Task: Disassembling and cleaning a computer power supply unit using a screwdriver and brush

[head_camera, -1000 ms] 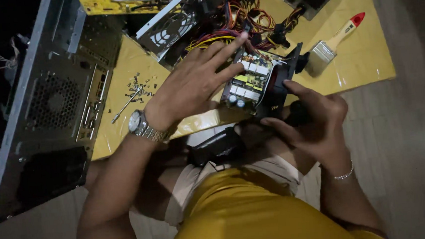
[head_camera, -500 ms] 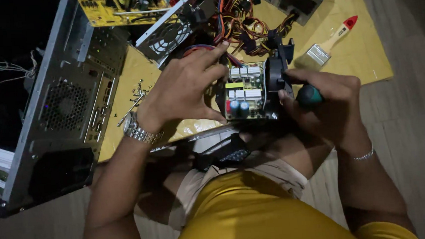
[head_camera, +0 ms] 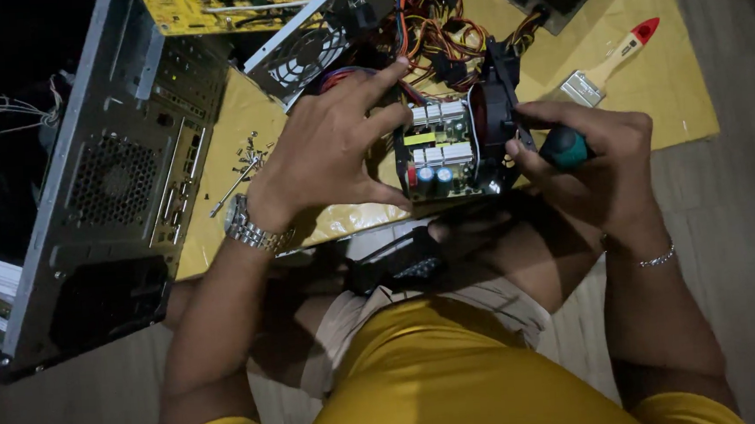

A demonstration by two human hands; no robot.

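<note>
My left hand [head_camera: 330,149] grips the PSU board [head_camera: 439,151] w/ spread fingers, over the yellow mat [head_camera: 650,90]. Right hand [head_camera: 597,159] fisted tight round a screwdriver [head_camera: 564,148], beside the fan [head_camera: 489,113].

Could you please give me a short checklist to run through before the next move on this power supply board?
1. Left hand steadies the board: ok.
2. Right hand grips the screwdriver: ok.
3. Screwdriver tip seated on a screw: cannot tell, hidden behind the fan.
4. Wires kept off the board: cannot tell.
5. Loose screws gathered on the yellow sheet: ok.
6. Brush apart from both hands: ok.
</note>
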